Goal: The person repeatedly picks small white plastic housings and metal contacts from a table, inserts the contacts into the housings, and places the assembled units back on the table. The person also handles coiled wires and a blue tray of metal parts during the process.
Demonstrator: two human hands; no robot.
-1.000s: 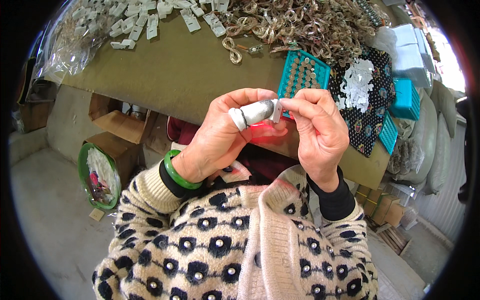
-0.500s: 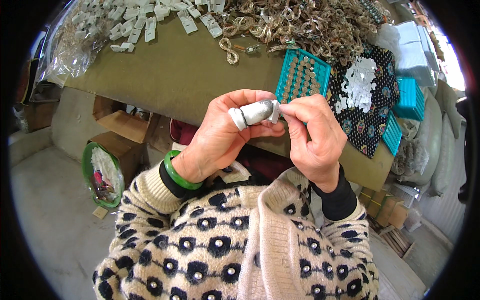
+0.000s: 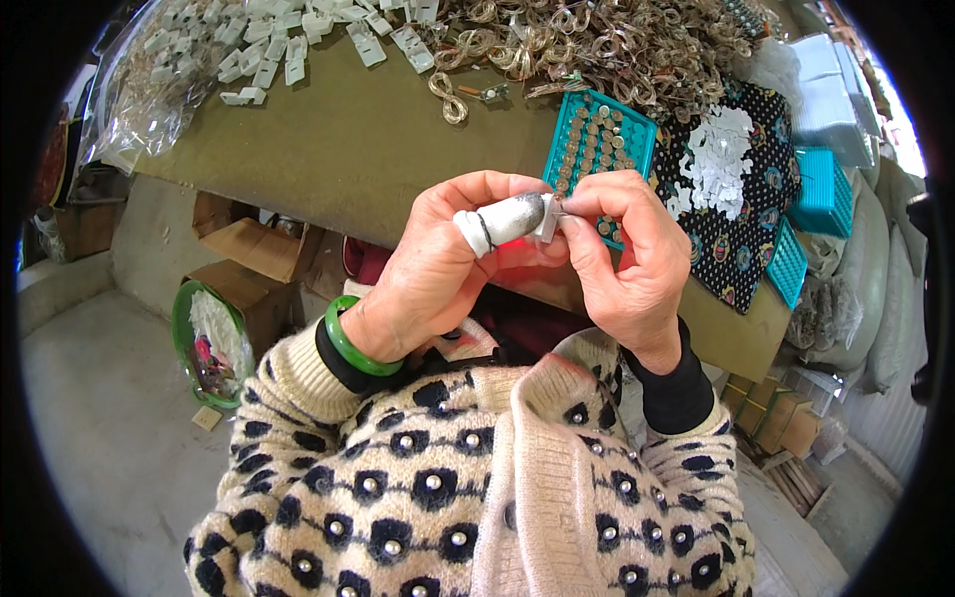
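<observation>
My left hand [image 3: 403,274] is closed around a small white plastic piece [image 3: 546,229], which shows at its fingertips. A white finger cover [image 3: 505,221] with a grey-smudged tip and a dark band sits on one of its fingers; a green bangle [image 3: 360,341] circles the wrist. My right hand [image 3: 637,261] pinches thumb and forefinger together at the right side of the white piece. Something thin shows at that pinch, too small to name. Just beyond the hands lies a teal tray [image 3: 649,146] holding rows of round, coin-like discs [image 3: 587,139].
Loose white plastic cases [image 3: 295,60] and a heap of coiled thin wires [image 3: 597,45] cover the table's far side. White flat pieces [image 3: 718,154] lie on dark patterned cloth [image 3: 731,261] at right, beside stacked teal trays [image 3: 824,189]. A green bin [image 3: 182,323] stands below left.
My right thumb and forefinger have shifted slightly at the white piece, and more of the piece shows. My left hand keeps its hold. The whole view has shifted slightly.
</observation>
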